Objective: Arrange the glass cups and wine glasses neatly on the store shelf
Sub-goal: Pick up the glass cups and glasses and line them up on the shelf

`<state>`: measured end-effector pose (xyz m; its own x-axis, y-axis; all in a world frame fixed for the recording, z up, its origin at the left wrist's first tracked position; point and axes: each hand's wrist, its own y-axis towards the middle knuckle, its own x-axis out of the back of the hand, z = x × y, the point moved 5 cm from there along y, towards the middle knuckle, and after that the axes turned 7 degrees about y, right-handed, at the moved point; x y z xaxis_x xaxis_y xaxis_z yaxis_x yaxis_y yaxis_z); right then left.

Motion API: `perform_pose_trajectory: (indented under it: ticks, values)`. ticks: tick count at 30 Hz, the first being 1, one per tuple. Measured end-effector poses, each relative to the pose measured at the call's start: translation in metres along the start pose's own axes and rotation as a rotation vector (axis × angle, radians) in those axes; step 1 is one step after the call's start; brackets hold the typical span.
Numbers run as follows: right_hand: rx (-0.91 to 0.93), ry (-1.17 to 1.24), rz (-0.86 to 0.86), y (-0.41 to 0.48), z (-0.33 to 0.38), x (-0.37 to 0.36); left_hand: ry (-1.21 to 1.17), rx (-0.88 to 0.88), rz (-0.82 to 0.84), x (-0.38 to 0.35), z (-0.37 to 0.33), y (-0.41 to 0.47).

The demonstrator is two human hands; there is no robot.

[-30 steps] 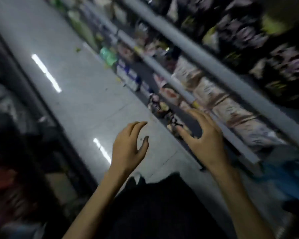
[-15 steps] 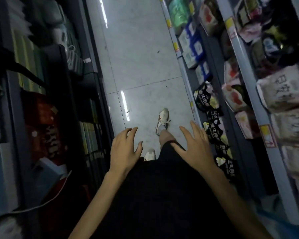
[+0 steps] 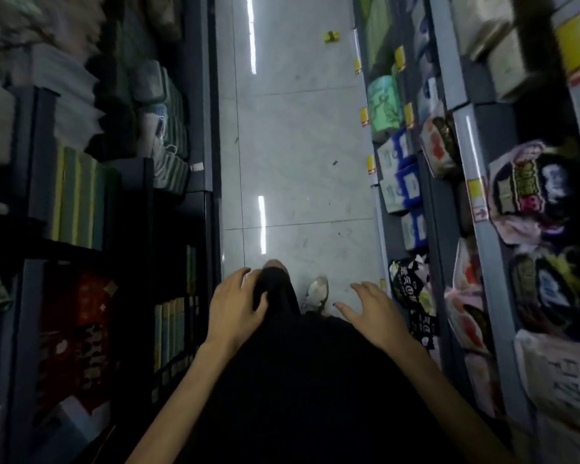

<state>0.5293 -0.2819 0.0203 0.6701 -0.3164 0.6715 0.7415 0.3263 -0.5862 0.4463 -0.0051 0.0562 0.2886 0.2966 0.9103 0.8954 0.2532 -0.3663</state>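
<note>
No glass cups or wine glasses are in view. I look down a store aisle over my own dark clothing. My left hand (image 3: 235, 309) hovers low at centre left with fingers spread and relaxed, holding nothing. My right hand (image 3: 374, 313) hovers at centre right, fingers straight and spread, also holding nothing. Both hands are over the tiled floor (image 3: 298, 145), between the two shelf rows.
Dark shelving (image 3: 181, 182) on the left holds boxes and folded goods. Grey shelves (image 3: 476, 169) on the right carry packaged goods with yellow price tags. One white shoe (image 3: 317, 293) shows on the floor. A small yellow object (image 3: 331, 36) lies far down the aisle.
The view has swung from the right-hand shelves to straight down the aisle. My hands stay raised and spread, drifting slightly apart, and my legs have stepped forward.
</note>
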Motion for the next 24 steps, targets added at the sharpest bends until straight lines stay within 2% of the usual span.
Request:
perform_pose_trajectory:
  ticks: [7, 10, 15, 20, 24]
  values:
    - [0.021, -0.026, 0.02, 0.11, 0.03, 0.059, 0.014, 0.063, -0.018, 0.043, 0.003, 0.106]
    - [0.014, -0.004, 0.013, 0.173, 0.05, 0.084, 0.022, 0.056, 0.029, 0.059, 0.01, 0.173]
    - [-0.015, 0.047, -0.05, 0.279, 0.108, 0.15, 0.067, 0.055, -0.003, 0.117, 0.039, 0.304]
    - [0.039, 0.1, -0.167, 0.365, 0.169, 0.214, 0.096, -0.093, 0.029, 0.167, 0.036, 0.42]
    - [-0.014, 0.064, -0.22, 0.414, 0.178, 0.254, 0.11, -0.175, 0.091, 0.193, 0.026, 0.5]
